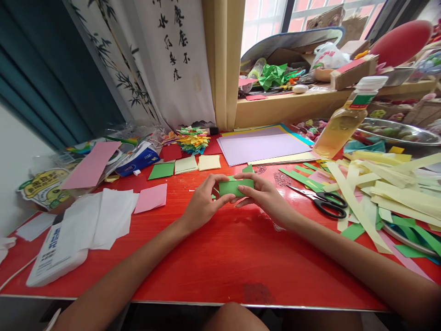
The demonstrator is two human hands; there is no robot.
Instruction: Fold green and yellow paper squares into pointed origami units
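Observation:
Between both hands, a little above the red table, is a small folded piece of green paper. My left hand grips its left end, thumb along the lower edge and fingers behind. My right hand pinches the right end with its thumb on the front face. Just beyond the hands lie a green paper stack and two cream stacks, one of them the nearer cream paper. Black-handled scissors rest to the right of my right hand.
Cut paper strips cover the right side, beside a leaning bottle. Large lilac sheets lie at the back near a multicoloured folded-paper piece. White sheets and a pink paper lie left.

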